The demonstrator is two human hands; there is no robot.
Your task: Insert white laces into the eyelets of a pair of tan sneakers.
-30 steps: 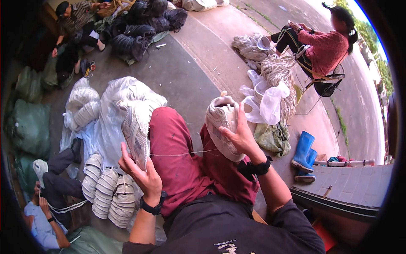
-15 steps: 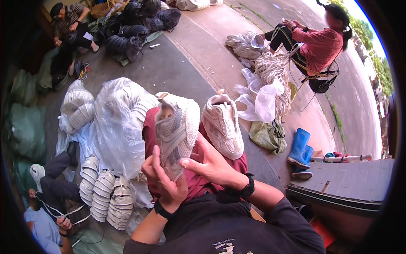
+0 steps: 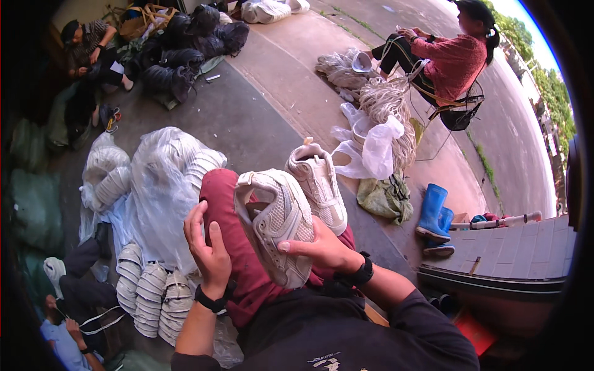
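Observation:
A white and grey sneaker (image 3: 283, 232) is held tilted over my lap, its opening and upper turned partly toward me. My right hand (image 3: 322, 247) grips it along the right side, thumb on the upper; the other fingers are hidden behind the shoe. My left hand (image 3: 208, 247) is off the shoe, just left of it above my left thigh, with fingers apart and nothing in them. A second sneaker (image 3: 318, 187), off-white and beige with laces, rests by my right knee, toe toward me.
Plastic-wrapped stacks of white shoe pieces (image 3: 167, 191) lie on the left, with several coiled stacks (image 3: 150, 300) nearer. White cord bundles (image 3: 387, 102), a plastic bag (image 3: 378, 148) and blue rubber boots (image 3: 434, 213) are on the right. Three other people sit around.
My left hand has let go of the sneaker and moved left. The sneaker has turned in my right hand, so its opening now shows. The whole view has shifted slightly.

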